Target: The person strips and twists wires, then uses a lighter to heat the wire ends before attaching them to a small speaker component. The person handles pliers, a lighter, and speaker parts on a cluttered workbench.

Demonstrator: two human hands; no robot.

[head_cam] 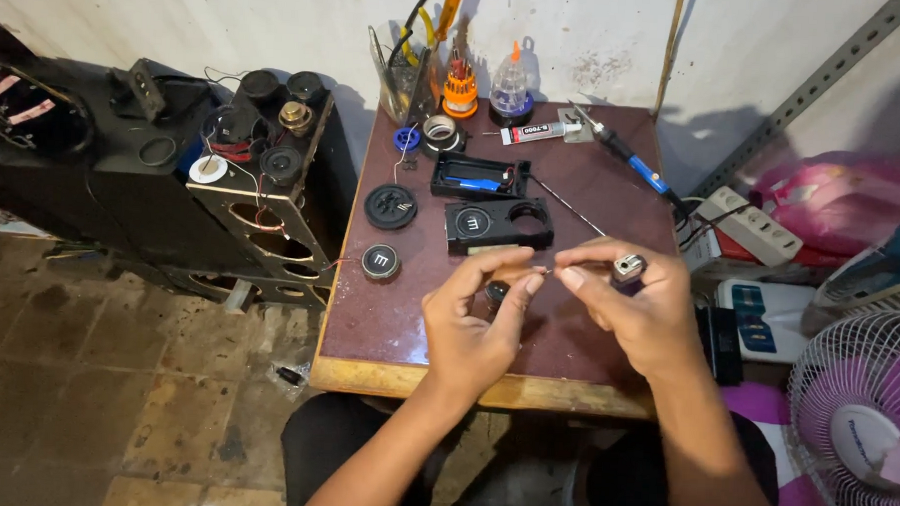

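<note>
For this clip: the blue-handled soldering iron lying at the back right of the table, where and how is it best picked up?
Probably by the blue handle of the soldering iron, coming from above with the fingers across it. It lies flat and slanted, metal tip toward the back wall near the glue tube, cord trailing off the table at the right edge. The handle is the thickest bare part, clear of neighbours, so a grip there stays off the tip.

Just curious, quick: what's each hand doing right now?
Left hand: pinched on a thin wire.
Right hand: closed on a lighter, fingertips at the wire.
</note>
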